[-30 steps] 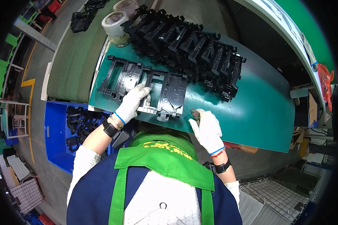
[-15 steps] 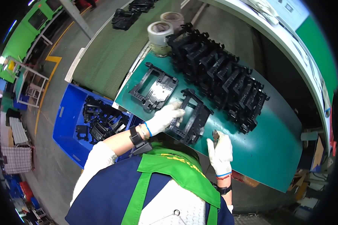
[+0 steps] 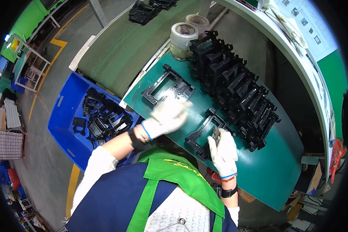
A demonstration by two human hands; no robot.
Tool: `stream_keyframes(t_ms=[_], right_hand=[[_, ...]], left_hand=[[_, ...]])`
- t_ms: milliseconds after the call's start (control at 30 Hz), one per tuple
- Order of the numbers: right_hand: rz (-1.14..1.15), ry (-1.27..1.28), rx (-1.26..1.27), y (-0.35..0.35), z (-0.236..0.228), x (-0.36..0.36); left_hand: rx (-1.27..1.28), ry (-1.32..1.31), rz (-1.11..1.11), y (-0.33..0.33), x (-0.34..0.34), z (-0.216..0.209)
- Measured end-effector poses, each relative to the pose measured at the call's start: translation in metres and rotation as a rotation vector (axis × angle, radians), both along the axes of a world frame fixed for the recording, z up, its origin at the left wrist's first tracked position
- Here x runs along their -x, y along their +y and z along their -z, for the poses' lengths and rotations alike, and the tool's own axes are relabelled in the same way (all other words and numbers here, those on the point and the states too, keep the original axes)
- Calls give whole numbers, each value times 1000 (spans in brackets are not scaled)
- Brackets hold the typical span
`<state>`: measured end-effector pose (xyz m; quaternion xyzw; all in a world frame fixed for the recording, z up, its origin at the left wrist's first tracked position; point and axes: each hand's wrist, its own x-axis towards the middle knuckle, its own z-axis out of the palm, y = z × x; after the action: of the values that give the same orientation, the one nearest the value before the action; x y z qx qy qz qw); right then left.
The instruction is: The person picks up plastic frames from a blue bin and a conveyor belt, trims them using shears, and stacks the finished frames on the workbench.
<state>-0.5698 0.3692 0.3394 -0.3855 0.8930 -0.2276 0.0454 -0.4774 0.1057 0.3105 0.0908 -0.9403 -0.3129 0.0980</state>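
My left hand (image 3: 169, 115), in a white knit glove and smeared by motion, is over the near edge of a black plastic frame (image 3: 178, 92). Its fingers cannot be read clearly. My right hand (image 3: 224, 151), gloved too, is closed on a small grey-brown tool (image 3: 216, 133) whose tip points away from me; its kind is hard to tell. This hand covers part of a second black plastic frame (image 3: 197, 140), which lies near the table's front edge. Both frames rest flat on the green tabletop (image 3: 266, 170).
A long row of stacked black frames (image 3: 236, 85) stands along the table's far side. Rolls of clear tape (image 3: 183, 35) are at its left end. A blue bin (image 3: 62, 123) of black parts sits at lower left. Behind it a green conveyor belt (image 3: 116, 58) carries more black parts (image 3: 143, 12).
My left hand has left the nearer frame and moved left to the other one. My right hand, still holding the tool, is now over the nearer frame. The whole view has shifted slightly.
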Motion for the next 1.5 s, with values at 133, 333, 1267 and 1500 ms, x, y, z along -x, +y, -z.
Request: stream_keyframes(t_ms=[133,333,1267,1500], right_hand=[[-121,64,-155,-49,-6,12],[-315,329,-328,-121,19,39],[-286,141,-104,-173,-12,64],[-212,314,-32,-201,-20,44]], left_hand=[[147,21,-326,-81,-12,11],[28,-359,-244,-127,-5,33],[-1634,88,126,-145,-27,37],[-443,-285,-320,-103,-22,-29]])
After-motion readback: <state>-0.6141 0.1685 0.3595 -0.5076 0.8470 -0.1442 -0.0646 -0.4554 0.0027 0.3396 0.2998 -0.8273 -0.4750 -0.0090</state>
